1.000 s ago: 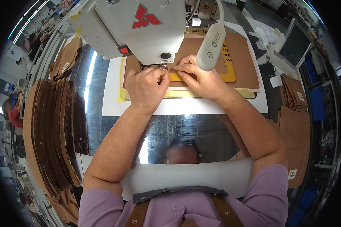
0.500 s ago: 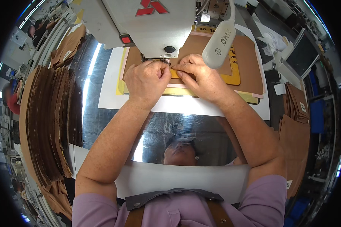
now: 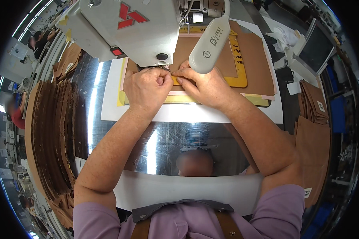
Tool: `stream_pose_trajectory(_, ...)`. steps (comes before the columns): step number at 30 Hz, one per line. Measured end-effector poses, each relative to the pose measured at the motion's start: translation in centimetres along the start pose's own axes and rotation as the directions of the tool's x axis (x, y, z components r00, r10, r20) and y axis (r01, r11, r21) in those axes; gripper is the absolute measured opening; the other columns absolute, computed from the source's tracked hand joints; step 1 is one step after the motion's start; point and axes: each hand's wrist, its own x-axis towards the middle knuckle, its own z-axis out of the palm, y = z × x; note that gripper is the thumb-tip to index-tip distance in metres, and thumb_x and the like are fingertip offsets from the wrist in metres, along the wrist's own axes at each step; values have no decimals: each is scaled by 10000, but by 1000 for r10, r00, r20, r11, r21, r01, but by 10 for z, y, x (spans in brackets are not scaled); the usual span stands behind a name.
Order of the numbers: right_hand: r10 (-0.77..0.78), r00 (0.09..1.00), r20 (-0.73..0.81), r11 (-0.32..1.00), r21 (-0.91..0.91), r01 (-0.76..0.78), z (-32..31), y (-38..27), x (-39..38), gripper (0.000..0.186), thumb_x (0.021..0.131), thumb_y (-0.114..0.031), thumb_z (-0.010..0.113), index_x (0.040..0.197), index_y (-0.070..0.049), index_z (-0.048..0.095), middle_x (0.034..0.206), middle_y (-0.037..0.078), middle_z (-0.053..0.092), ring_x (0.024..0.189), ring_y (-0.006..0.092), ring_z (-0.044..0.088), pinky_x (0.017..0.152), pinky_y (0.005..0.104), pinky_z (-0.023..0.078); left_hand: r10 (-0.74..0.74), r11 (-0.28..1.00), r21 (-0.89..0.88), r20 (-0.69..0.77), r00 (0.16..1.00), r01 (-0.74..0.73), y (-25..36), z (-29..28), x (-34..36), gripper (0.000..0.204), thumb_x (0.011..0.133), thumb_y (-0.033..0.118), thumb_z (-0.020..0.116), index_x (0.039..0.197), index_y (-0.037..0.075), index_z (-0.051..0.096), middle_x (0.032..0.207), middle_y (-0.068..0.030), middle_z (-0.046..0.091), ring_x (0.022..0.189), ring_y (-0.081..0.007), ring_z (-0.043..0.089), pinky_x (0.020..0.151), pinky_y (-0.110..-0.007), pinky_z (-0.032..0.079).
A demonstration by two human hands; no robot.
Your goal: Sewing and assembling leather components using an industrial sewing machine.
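Note:
My left hand point(image 3: 147, 87) is closed, knuckles up, just below the white sewing machine head point(image 3: 143, 36), its fingertips by the presser foot point(image 3: 166, 68); what they hold is hidden. My right hand point(image 3: 205, 89) has bent fingers drawn close to its thumb, pressing at the lower bar of the yellow template frame point(image 3: 235, 82); anything between them is too small to make out. The frame lies on brown panels point(image 3: 259, 63) over pink and yellow layers and a white sheet point(image 3: 119, 112). A hanging grey switch pod point(image 3: 207, 47) partly covers my right fingers.
Stacks of brown pieces stand at left point(image 3: 52, 139) and right point(image 3: 311, 155) of the steel tabletop point(image 3: 179, 139). A screen point(image 3: 315, 46) and white crumpled material point(image 3: 283, 38) are at back right. Co-workers point(image 3: 42, 44) sit beyond the left edge.
The view has shifted, with the machine head appearing farther left than half a second ago. Both my hands stay bent at the presser foot, with only slight movement of the fingers.

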Motion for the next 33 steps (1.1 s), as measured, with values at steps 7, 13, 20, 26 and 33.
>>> stream_pose_trajectory(7,18,1000,24,999,31,-19,1,-1,2,230,863,-115,674,1071,-68,759,1045,88,670,1002,287,637,895,417,541,20,999,-32,-75,997,-22,-9,6,-5,118,753,151,761,651,131,704,574,17,648,485,-161,559,625,-339,378)
stream_pose_trajectory(13,-6,1000,4,999,33,6,1,0,2,204,866,-108,678,1047,-54,755,1051,97,670,1001,291,640,884,419,548,-8,1000,-4,-38,999,8,-8,5,-6,67,724,131,786,717,84,739,615,9,661,556,-148,587,714,-347,443)
stream_pose_trajectory(20,11,1000,21,1000,24,-11,0,-1,2,207,877,-127,679,1057,-60,756,1066,95,669,1010,287,640,892,419,549,4,1000,-21,-53,999,-5,-8,6,-5,79,727,130,781,699,84,724,594,11,646,536,-152,582,724,-345,444)
stream_pose_trajectory(26,44,998,53,999,25,-45,-1,-2,3,225,878,-125,672,1079,-75,759,1061,89,669,1020,285,634,909,418,541,33,999,-8,-89,996,-34,-9,7,-4,93,745,131,761,664,135,716,552,18,638,476,-158,565,672,-340,402)
stream_pose_trajectory(33,37,998,46,999,28,-38,0,0,1,238,880,-129,672,1096,-90,763,1055,85,672,1020,282,634,916,416,539,23,1000,21,-67,998,-22,-8,7,-4,67,742,127,761,683,129,731,564,20,647,483,-150,568,688,-340,418)
